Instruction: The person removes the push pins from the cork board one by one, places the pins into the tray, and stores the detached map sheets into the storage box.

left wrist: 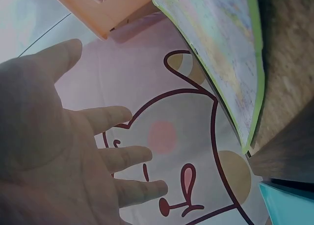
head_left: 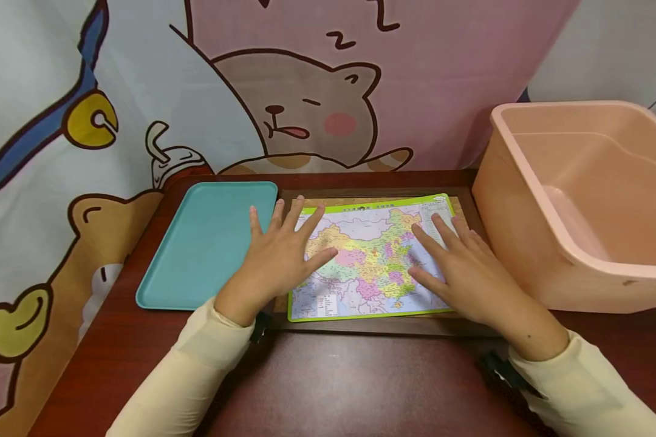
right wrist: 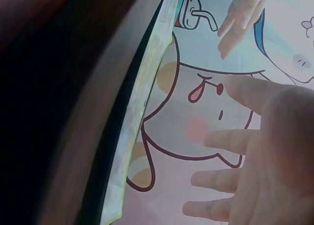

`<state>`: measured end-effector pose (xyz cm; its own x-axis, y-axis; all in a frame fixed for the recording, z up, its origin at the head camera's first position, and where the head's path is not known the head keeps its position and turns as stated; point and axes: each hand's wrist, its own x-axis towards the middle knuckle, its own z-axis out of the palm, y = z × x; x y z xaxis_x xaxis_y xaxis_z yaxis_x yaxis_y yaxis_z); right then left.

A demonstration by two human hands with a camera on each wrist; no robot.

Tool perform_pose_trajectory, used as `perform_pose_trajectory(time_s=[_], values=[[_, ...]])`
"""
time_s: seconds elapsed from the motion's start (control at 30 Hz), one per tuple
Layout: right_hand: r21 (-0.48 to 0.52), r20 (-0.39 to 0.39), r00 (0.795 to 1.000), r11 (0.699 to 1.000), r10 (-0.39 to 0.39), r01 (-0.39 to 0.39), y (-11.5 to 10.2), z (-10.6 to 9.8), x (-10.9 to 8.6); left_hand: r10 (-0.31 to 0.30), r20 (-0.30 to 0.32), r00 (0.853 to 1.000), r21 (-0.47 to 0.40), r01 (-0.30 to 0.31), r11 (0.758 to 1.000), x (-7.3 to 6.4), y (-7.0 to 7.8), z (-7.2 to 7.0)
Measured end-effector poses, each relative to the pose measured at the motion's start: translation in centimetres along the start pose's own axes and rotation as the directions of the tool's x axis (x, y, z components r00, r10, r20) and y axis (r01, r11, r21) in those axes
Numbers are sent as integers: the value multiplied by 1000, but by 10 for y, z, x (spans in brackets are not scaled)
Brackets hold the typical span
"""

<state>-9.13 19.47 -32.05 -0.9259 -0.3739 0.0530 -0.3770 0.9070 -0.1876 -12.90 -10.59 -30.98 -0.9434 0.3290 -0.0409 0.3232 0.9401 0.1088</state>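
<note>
A map sheet [head_left: 355,255] with a bright green border lies slightly askew over a framed cork-coloured board [head_left: 464,209]. Spread fingers and thumb of my left hand [head_left: 276,258] hover over the map's left side, holding nothing. Over its right side, my right hand [head_left: 467,276] is likewise spread and holds nothing. In the left wrist view, the palm and straight fingers show apart from the map [left wrist: 221,43]. From the right wrist, the map [right wrist: 142,97] appears nearly edge-on, away from the outstretched fingers.
On the left of the board lies a flat teal tray [head_left: 208,243] with a raised rim. A large peach plastic bin [head_left: 525,243] stands close by the board's right side. All rest on a dark reddish-brown table [head_left: 361,382], with a cartoon-printed cloth [head_left: 443,79] behind.
</note>
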Motion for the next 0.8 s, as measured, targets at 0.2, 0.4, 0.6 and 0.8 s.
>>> perform_pose_trajectory(time_s=[0.2, 0.4, 0.6, 0.8], values=[[-1, 30, 998, 999, -46, 46, -2, 2, -2, -2, 14, 1000, 11, 2, 1000, 1, -1, 3], [3, 34, 993, 994, -110, 110, -5, 6, -3, 7, 15, 1000, 22, -8, 1000, 1, -1, 2], [16, 52, 982, 983, -183, 183, -5, 15, -5, 26, 34, 999, 16, -27, 1000, 0, 0, 1], [39, 84, 976, 979, -202, 199, -8, 18, -9, 44, 14, 999, 9, -44, 999, 0, 0, 1]])
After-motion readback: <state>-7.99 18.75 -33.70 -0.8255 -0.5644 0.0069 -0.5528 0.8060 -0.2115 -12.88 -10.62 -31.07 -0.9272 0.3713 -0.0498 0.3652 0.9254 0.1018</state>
